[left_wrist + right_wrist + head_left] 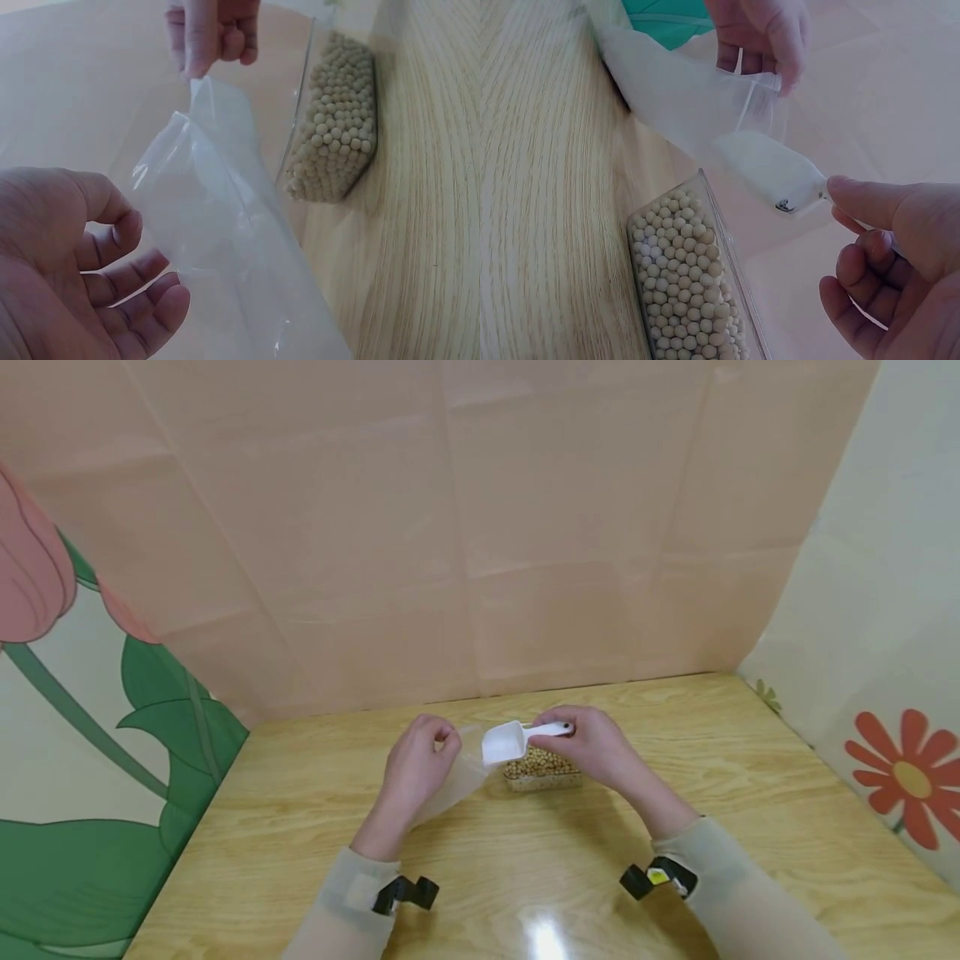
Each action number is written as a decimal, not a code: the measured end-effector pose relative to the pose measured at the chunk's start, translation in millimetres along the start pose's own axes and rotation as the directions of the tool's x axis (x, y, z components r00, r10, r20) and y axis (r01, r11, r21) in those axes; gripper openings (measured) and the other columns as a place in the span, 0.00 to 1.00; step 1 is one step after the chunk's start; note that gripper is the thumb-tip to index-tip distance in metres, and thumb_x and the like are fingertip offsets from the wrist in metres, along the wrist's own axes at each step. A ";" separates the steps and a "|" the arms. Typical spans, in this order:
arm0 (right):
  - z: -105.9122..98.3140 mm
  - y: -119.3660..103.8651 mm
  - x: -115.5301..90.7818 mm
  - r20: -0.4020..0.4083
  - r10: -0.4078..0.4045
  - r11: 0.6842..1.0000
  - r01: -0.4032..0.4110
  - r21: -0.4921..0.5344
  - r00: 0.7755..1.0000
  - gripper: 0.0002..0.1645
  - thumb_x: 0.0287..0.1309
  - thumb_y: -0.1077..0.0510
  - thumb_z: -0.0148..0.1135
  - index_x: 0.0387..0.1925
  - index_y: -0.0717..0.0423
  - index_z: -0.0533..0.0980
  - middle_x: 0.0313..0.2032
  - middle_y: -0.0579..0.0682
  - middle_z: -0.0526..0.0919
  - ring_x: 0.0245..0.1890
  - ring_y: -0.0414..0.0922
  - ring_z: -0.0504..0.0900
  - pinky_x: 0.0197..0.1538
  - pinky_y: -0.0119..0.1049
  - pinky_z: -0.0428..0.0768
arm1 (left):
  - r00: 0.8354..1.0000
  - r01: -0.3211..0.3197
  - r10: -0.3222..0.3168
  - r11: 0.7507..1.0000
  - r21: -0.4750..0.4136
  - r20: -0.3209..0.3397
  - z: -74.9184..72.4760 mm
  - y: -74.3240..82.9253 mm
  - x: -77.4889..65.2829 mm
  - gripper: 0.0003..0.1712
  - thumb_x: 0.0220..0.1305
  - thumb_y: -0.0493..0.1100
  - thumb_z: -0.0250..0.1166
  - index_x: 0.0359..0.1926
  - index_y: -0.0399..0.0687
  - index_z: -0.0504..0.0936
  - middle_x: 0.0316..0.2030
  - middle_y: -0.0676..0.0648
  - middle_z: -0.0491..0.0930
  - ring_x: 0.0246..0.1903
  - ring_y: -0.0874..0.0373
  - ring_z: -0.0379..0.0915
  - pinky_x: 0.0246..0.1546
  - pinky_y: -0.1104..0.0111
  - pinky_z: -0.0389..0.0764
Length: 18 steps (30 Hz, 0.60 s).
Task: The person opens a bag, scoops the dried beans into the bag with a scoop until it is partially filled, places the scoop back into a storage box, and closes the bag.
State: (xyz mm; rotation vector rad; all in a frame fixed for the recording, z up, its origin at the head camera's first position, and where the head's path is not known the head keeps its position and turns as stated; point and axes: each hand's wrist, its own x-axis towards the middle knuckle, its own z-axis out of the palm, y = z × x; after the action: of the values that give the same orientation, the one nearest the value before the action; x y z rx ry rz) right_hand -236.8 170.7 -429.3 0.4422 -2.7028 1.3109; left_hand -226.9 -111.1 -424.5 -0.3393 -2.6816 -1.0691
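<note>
My left hand (418,767) pinches the rim of a clear plastic bag (232,225), which hangs down beside it with its mouth towards the right. In my right hand (596,750) is a small white scoop (504,744), pinched by its handle between thumb and fingers. The scoop's bowl is at the bag's mouth and overlaps the bag in the right wrist view; no beans show in it in the head view. Below the scoop, a clear box (546,784) stands on the table, filled with pale round soybeans (682,277). My right hand hides part of it.
The wood-grain table (300,860) carries the box. Behind it rises a wall covered in a pinkish sheet (360,568). Side walls with painted flowers (912,778) stand at left and right. A small black device (405,893) is strapped to each sleeve.
</note>
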 end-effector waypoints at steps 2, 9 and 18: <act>0.4 -0.4 -0.3 -0.002 -0.003 1.000 0.003 0.002 1.000 0.16 0.67 0.50 0.80 0.50 0.55 0.90 0.42 0.50 0.91 0.33 0.43 0.83 0.33 0.36 0.81 | 1.000 -0.002 0.002 1.000 0.001 0.002 0.5 0.0 0.0 0.08 0.74 0.40 0.64 0.41 0.44 0.89 0.50 0.45 0.85 0.51 0.48 0.82 0.55 0.49 0.83; -1.3 0.2 -0.9 -0.001 -0.011 0.999 0.011 0.050 1.000 0.16 0.67 0.50 0.80 0.50 0.55 0.90 0.42 0.50 0.91 0.33 0.44 0.84 0.34 0.36 0.82 | 1.000 0.010 -0.010 1.000 -0.004 0.011 1.6 2.4 -0.7 0.08 0.75 0.41 0.64 0.41 0.44 0.88 0.49 0.45 0.85 0.49 0.48 0.81 0.54 0.49 0.83; -14.3 2.2 -5.9 0.008 0.054 0.988 -0.055 0.144 0.999 0.20 0.67 0.45 0.79 0.52 0.53 0.90 0.45 0.51 0.91 0.35 0.50 0.82 0.34 0.36 0.79 | 1.000 0.009 -0.009 1.000 -0.001 0.020 2.7 1.2 -0.4 0.08 0.76 0.41 0.64 0.41 0.46 0.88 0.48 0.46 0.85 0.47 0.49 0.80 0.53 0.50 0.82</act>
State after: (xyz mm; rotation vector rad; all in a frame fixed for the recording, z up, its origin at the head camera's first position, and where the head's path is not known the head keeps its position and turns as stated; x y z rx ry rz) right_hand -232.3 184.5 -423.3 0.3868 -2.6514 1.5281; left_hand -226.5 -108.4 -425.8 -0.3399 -2.7030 -1.0755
